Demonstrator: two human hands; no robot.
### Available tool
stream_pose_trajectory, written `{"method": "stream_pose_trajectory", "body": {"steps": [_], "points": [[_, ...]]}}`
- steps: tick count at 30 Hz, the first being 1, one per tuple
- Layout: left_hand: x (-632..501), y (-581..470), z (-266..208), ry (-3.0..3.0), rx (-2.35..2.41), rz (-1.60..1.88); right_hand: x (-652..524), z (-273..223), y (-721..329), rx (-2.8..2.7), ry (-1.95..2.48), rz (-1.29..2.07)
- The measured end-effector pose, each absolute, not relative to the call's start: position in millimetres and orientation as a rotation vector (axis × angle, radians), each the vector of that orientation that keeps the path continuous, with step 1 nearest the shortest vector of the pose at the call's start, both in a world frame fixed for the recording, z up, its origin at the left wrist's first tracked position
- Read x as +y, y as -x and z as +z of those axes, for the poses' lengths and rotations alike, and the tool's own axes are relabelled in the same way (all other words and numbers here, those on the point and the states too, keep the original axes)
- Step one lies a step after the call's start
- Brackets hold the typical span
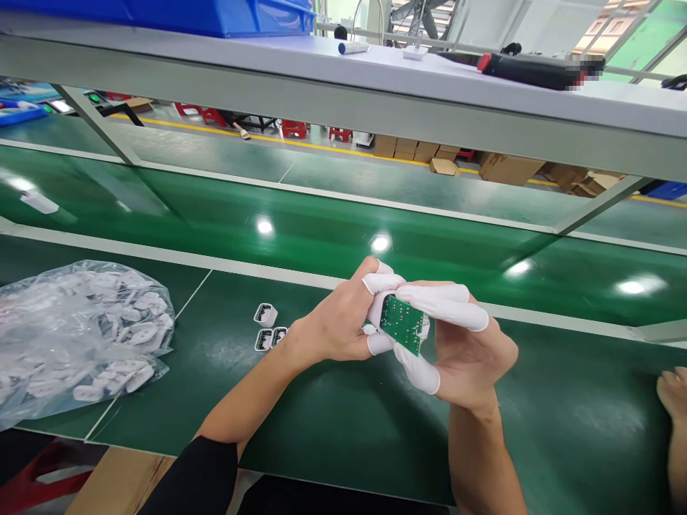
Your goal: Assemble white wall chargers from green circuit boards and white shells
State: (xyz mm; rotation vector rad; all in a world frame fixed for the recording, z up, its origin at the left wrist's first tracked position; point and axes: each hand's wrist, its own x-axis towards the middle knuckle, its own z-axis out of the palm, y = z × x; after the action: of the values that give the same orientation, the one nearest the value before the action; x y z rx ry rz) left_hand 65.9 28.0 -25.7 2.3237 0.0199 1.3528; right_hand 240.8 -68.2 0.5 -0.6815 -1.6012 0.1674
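Note:
In the head view my left hand (348,315), in white finger cots, grips a white plastic housing (377,309), partly hidden by the fingers. My right hand (461,336), also in finger cots, pinches a green circuit board (402,322) by its edges. The board is tilted, solder side towards me, and its left edge meets the opening of the housing; how deep it sits I cannot tell. Left of my left wrist, several small white housings (265,313) with dark parts inside stand on the green bench (343,422).
A clear plastic bag (86,336) full of white plastic parts lies at the left. Behind the bench runs a green conveyor belt (316,232). Overhead, a shelf (300,79) carries a blue bin (161,16) and a black-handled tool (531,70). Another person's hand (673,393) rests at the right edge.

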Motion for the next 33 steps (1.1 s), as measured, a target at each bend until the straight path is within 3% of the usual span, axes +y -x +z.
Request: {"method": "stream_pose_trajectory", "body": {"steps": [11,23,33], "points": [[25.3,-66.4,-26.9,-2.219,0.046,1.254,-67.5,-2.3,-243.4,-1.675,0.921,0.105],[8.6,-62.7,-21.0,-1.597,0.047,0.749,-69.8,4.2,-253.3,-1.914,0.941,-0.162],[16.0,-62.8,-20.6,-1.609,0.088,0.826,-63.4,4.1,-254.3,-1.867,0.924,-0.335]]}}
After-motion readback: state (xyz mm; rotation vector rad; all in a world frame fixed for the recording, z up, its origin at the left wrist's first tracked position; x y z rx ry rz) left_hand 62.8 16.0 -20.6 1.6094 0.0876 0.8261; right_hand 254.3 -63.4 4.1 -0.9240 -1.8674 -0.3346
